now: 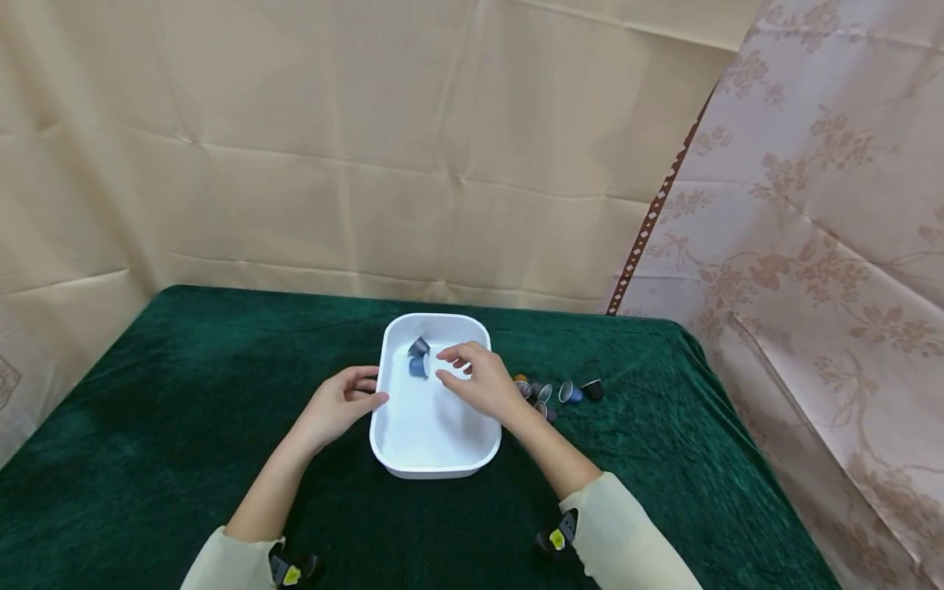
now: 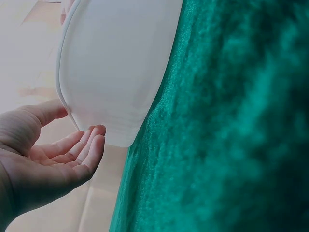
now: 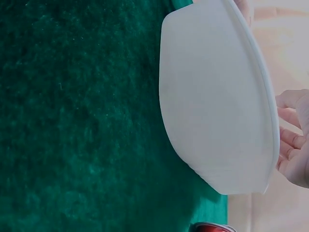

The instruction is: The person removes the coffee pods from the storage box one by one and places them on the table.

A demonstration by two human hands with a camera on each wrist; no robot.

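A white plastic tray (image 1: 435,473) stands on the green cloth. My left hand (image 1: 339,407) holds its left rim, thumb over the edge and fingers against the outer wall; the left wrist view shows this hand (image 2: 58,150) at the tray's side (image 2: 116,67). Inside, toward the far left, lie a dark grey coffee capsule (image 1: 419,347) and a blue coffee capsule (image 1: 418,366). Over the tray's right part hovers my right hand (image 1: 481,381), fingers and thumb spread apart with nothing between them. In the right wrist view this hand (image 3: 294,140) shows partly beyond the tray rim.
Right of the tray, several loose coffee capsules lie together, among them a blue capsule (image 1: 569,392) and a black capsule (image 1: 593,389). A red capsule (image 3: 212,227) shows low in the right wrist view. A beige curtain (image 1: 369,164) hangs behind the table.
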